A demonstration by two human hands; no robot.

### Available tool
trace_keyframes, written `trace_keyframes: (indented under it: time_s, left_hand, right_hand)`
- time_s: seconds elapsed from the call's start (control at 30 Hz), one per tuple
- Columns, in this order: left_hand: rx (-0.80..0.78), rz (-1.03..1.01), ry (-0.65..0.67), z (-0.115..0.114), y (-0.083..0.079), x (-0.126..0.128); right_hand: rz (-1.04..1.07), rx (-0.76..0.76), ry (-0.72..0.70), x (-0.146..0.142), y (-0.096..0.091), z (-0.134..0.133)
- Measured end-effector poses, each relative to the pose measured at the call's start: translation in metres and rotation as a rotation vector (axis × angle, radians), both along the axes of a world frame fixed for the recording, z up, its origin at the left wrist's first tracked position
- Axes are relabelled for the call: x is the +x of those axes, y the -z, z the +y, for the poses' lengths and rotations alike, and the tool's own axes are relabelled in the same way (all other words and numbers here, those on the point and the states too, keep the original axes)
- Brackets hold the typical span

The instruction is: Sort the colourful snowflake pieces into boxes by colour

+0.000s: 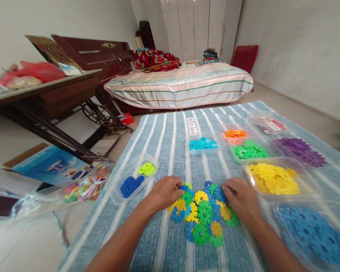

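1. Green, yellow and blue plastic discs join in a flat cluster point(203, 218) on the striped cloth point(164, 136), level with boxed blue discs point(314, 234) at right.
2. The left hand point(166, 192) appears to pinch the cluster's far-left edge; the right hand point(239, 194) appears to grasp blue pieces at its far-right edge, fingertips partly hidden. Most of the cluster lies between the two grips and nearer the body.
3. Judging by this, discs are being fitted or adjusted at those edges; the next move seems to call for steadying both sides and lining up slots before pressing.
4. Just beyond, dark blue discs point(132, 186) and yellow discs point(273, 179) flank the hands.
5. Farther off sit green discs point(251, 151) and orange discs point(235, 133), then a bed point(178, 87).
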State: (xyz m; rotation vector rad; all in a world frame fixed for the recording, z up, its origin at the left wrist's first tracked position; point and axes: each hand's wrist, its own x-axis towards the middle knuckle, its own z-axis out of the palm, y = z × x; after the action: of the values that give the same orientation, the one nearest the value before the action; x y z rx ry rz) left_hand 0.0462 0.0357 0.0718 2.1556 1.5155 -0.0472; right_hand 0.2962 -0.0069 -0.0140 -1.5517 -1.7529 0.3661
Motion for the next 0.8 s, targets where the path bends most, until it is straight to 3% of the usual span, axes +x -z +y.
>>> trace_keyframes:
  time_s: [0.13,0.37,0.6,0.8]
  left_hand:
    - [0.001,-0.05,-0.027,-0.012,-0.002,0.0]
    - [0.004,-0.106,-0.05,-0.021,0.009,0.002]
    - [-0.08,-0.206,-0.144,-0.016,0.005,0.007]
    - [-0.187,-0.445,-0.172,-0.003,0.011,0.005]
  right_hand:
    - [-0.008,0.008,0.005,0.0,0.0,0.0]
    - [-0.012,0.032,0.006,0.0,0.0,0.0]
    - [-0.017,0.043,0.003,0.001,0.002,0.001]
    - [-0.027,0.024,0.008,-0.001,-0.003,0.003]
